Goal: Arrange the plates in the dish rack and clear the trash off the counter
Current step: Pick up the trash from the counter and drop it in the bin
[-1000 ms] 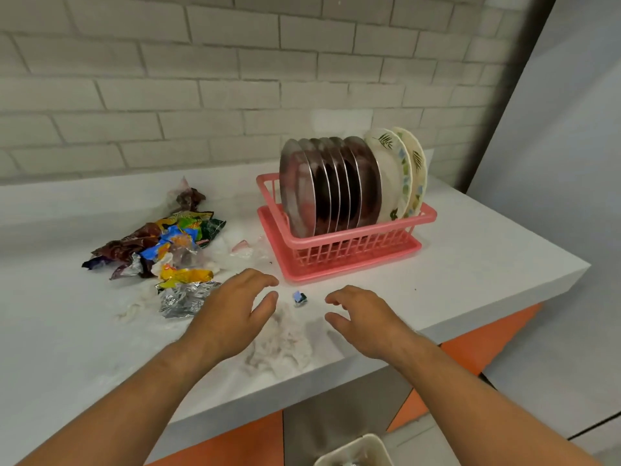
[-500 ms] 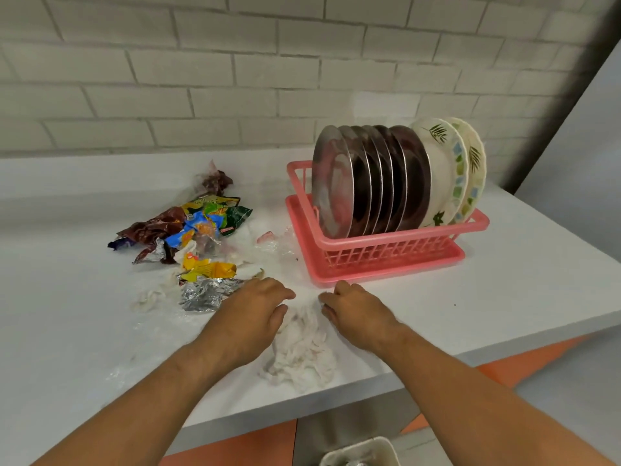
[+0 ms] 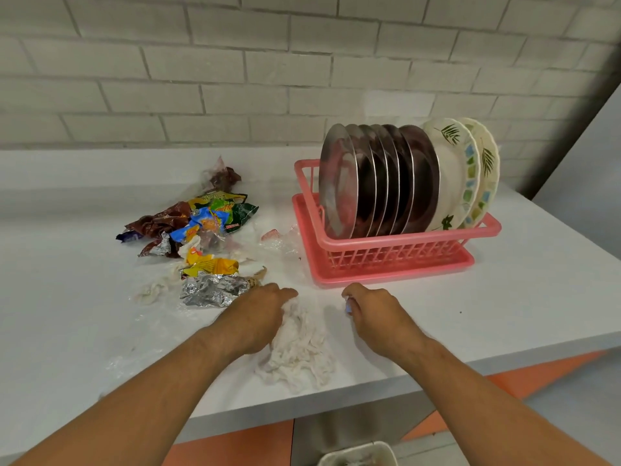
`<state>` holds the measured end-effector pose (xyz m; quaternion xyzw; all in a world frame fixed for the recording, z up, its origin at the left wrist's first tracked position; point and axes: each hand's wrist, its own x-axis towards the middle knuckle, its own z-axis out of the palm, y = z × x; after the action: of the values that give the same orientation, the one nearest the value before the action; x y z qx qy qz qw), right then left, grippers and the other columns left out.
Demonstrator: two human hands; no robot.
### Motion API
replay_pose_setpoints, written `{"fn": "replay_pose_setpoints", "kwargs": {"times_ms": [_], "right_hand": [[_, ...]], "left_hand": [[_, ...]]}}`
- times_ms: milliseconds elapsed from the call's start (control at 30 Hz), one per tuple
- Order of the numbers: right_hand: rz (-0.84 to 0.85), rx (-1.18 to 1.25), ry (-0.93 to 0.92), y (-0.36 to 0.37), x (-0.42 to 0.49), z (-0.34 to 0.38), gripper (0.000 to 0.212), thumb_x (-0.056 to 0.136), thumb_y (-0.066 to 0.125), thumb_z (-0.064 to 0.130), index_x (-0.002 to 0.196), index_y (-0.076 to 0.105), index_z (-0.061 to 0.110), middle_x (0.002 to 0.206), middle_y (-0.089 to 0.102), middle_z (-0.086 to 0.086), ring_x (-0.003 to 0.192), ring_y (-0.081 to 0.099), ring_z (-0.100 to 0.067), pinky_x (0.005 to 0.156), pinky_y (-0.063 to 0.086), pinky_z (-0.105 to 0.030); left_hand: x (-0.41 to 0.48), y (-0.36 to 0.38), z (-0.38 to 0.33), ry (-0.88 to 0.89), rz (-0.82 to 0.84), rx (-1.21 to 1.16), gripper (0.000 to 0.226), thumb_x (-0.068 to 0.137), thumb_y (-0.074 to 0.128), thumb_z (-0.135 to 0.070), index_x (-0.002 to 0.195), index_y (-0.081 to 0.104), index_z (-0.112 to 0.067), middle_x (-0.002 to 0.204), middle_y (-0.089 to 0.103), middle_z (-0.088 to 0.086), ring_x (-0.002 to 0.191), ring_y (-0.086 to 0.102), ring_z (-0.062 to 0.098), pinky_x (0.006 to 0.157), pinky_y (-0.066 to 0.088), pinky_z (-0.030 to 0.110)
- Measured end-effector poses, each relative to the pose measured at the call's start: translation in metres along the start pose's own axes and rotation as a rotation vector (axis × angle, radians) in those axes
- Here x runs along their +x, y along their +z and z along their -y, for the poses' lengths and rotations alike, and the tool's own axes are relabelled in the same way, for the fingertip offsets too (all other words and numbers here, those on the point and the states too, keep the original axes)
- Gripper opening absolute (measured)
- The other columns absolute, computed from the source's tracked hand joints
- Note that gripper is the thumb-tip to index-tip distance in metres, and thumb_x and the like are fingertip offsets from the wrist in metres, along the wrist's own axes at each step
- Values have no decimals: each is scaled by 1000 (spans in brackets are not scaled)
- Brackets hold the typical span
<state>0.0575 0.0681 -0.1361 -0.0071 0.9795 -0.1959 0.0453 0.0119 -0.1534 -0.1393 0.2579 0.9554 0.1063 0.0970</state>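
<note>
Two hands low on the table point(image 3: 521, 297): my left hand point(image 3: 255, 317) has its fingers curled into the white tissue point(image 3: 299, 351), and my right hand point(image 3: 376, 314) pinches a blue scrap point(image 3: 348, 309), mostly hidden. Six steel plates point(image 3: 339, 183) and two patterned plates point(image 3: 450, 169) stand in the pink rack point(image 3: 403, 243). One pile of wrappers point(image 3: 201, 223) lies left.

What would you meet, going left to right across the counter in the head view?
Snack wrappers, left hand gripping white tissue, right hand pinching a blue scrap, patterned plates.
</note>
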Motion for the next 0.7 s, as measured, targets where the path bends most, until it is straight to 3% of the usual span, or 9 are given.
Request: {"fn": "replay_pose_setpoints", "kwargs": {"times_ms": [67, 267, 367, 467, 600, 700], "right_hand": [[-4, 83, 4, -2, -3, 0, 33, 99, 36, 11, 125, 55, 19, 112, 63, -3, 100, 60, -22, 88, 50, -34], [-126, 168, 11, -8, -6, 9, 26, 93, 40, 3, 90, 66, 7, 95, 65, -2, 87, 57, -16, 80, 49, -29], [-134, 228, 2, -6, -9, 14, 28, 90, 39, -1, 85, 65, 10, 89, 65, 0, 84, 56, -15, 75, 48, -25], [-126, 261, 9, -4, -12, 15, 29, 89, 38, -3, 76, 60, 10, 79, 62, 1, 77, 55, -16, 69, 47, -26], [-141, 307, 14, 1, -15, 13, 27, 94, 41, 12, 73, 55, 5, 73, 60, -4, 71, 54, -20, 67, 48, -36], [-155, 290, 54, 3, -15, 16, 46, 99, 43, 37, 60, 47, 13, 59, 52, 2, 57, 46, -13, 59, 43, -31]], "left_hand": [[2, -4, -1, -3, -61, -70, 41, 99, 41, -15, 138, 44, -27, 116, 46, 1, 108, 52, 21, 92, 45, 35], [-1, -23, -2, -12, -267, -306, 25, 97, 39, -9, 105, 63, -9, 104, 50, 1, 101, 52, 18, 86, 38, 23], [-10, -21, -2, -61, -190, -313, 25, 97, 39, -9, 106, 61, -16, 107, 60, 5, 110, 56, 24, 83, 41, 26], [-19, -17, -1, -99, -110, -335, 27, 97, 38, -8, 100, 62, -19, 119, 61, 9, 122, 50, 19, 93, 41, 28], [-24, -14, 0, -134, -74, -303, 25, 94, 46, -28, 81, 63, -15, 88, 66, 3, 85, 59, 21, 75, 49, 33], [-25, -10, 0, -162, -65, -218, 22, 95, 46, -31, 97, 66, -23, 102, 67, -1, 92, 60, 17, 82, 51, 34]]}}
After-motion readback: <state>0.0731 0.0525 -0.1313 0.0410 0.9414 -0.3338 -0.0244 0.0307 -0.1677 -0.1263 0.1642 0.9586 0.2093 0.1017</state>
